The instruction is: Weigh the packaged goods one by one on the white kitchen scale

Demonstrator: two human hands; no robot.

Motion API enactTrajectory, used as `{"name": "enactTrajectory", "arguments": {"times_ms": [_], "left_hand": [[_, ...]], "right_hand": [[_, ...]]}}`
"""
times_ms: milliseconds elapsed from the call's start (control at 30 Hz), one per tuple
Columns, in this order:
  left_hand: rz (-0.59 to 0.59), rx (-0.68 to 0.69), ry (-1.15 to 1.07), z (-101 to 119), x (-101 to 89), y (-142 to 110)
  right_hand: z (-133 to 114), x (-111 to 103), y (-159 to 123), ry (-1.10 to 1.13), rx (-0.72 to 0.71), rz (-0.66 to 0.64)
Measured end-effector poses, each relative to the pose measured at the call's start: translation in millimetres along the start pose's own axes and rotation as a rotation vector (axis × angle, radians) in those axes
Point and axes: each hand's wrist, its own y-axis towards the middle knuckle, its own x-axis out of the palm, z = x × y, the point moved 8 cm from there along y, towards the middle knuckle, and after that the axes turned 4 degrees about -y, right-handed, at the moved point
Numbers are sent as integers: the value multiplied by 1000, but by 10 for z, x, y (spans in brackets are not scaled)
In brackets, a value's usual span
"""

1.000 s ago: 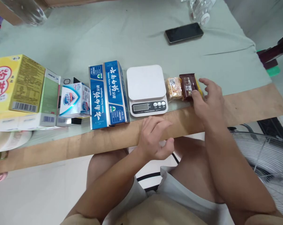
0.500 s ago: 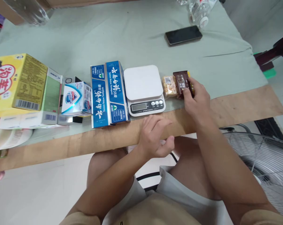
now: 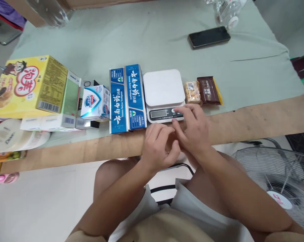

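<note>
A white kitchen scale (image 3: 164, 88) lies near the table's front edge with nothing on its platform. My right hand (image 3: 193, 129) reaches over the scale's front, its index fingertip at the buttons beside the dark display, its fingers apart and holding nothing. My left hand (image 3: 158, 146) rests by the wooden edge just below the scale, fingers loosely curved with the thumb apart, nothing in it. Two blue toothpaste boxes (image 3: 127, 101) stand side by side left of the scale. Right of it are a clear-wrapped snack (image 3: 193, 93) and a brown snack packet (image 3: 209, 90).
Further left stand a soap box (image 3: 94, 102), a yellow snack box (image 3: 26, 87) and a round white tub (image 3: 10, 136). A phone (image 3: 209, 37) and a plastic bottle (image 3: 227, 15) lie toward the back right. A fan (image 3: 275, 174) stands below at the right.
My right hand has left the brown packet and moved left to the scale's buttons. The left hand stays by the table edge. The view has shifted, showing more on the left.
</note>
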Motion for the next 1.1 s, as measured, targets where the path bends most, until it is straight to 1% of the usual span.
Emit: {"name": "enactTrajectory", "arguments": {"times_ms": [67,133,267,400,500,633,767,967,1100], "left_hand": [[-31,14,8,6,1,-54],[-46,16,3,8,5,-93],[-19,6,-47,30,-3,-102],[-31,-59,-112,54,73,-76],[-6,-118,-162,40,112,-52],[34,-182,-174,-13,98,-22],[18,-201,-136,-21,80,-24],[13,-193,-156,28,64,-96],[-26,-181,-130,124,58,-178]], "right_hand": [[60,19,-48,-19,44,-20],[149,-7,-80,-9,91,-4],[289,6,-124,-11,204,-33],[316,67,-127,-56,248,-50],[350,116,-106,-86,280,-59],[388,203,-85,-100,317,-139],[379,235,-72,-70,333,-207],[386,186,-87,19,351,-279],[377,117,-178,61,353,-382]]}}
